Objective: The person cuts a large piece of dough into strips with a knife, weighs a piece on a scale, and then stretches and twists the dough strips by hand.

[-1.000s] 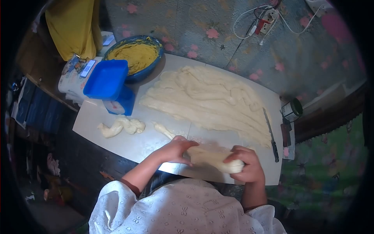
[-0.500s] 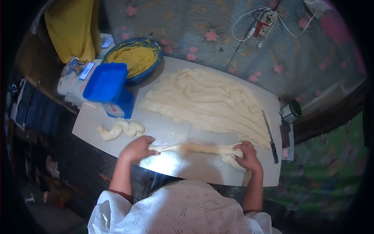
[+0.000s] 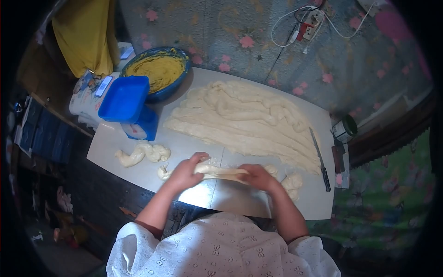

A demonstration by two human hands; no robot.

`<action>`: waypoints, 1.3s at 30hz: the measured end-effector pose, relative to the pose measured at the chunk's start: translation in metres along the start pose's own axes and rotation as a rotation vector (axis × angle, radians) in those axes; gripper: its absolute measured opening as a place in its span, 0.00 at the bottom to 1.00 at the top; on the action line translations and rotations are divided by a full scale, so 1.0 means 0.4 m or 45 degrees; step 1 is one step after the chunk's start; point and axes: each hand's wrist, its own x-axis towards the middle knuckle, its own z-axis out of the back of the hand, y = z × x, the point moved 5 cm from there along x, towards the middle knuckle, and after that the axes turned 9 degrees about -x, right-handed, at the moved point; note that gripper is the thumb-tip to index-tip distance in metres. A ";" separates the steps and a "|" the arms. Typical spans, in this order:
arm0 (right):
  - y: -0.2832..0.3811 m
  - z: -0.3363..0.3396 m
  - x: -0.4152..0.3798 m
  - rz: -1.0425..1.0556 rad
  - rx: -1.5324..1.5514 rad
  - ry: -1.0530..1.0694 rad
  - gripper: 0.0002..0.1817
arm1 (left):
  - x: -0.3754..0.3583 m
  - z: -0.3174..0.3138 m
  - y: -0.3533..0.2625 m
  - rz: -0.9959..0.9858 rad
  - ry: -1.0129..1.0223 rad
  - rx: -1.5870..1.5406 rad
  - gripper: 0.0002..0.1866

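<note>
Between my two hands a rope of pale dough (image 3: pixel 222 171) is held across the front of the table. My left hand (image 3: pixel 185 174) is closed around its left part, and an end of dough sticks out beyond that hand. The fingers of my right hand (image 3: pixel 256 176) grip the rope on the other side, with more dough trailing to the right onto the tabletop. Behind the hands lies a large flattened sheet of dough (image 3: pixel 240 122) with folds and ridges. A twisted dough piece (image 3: pixel 143 153) rests to the left, in front of the scale.
A blue kitchen scale (image 3: pixel 138 127) with a square pan stands at left. Behind it is a blue basin (image 3: pixel 185 74) of yellow filling. A long knife (image 3: pixel 325 173) lies along the right side, near an open can (image 3: pixel 345 129). A power strip (image 3: pixel 314 24) hangs on the wall.
My hands have come closer together, so the stretched dough rope is now shorter and thicker between them. Dough now lies beyond each hand.
</note>
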 end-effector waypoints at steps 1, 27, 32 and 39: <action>-0.004 0.033 -0.021 0.001 0.003 0.002 0.15 | -0.007 0.040 0.006 0.004 0.000 0.002 0.27; 0.059 -0.165 0.027 0.298 -1.007 -0.194 0.34 | -0.041 -0.119 0.081 -0.333 0.159 1.009 0.39; -0.021 -0.114 -0.171 0.188 -0.010 0.309 0.34 | -0.202 -0.078 0.142 -0.122 0.387 0.125 0.39; -0.112 0.034 -0.300 -0.297 -1.151 -0.776 0.28 | -0.097 -0.094 0.048 -0.472 0.151 0.890 0.27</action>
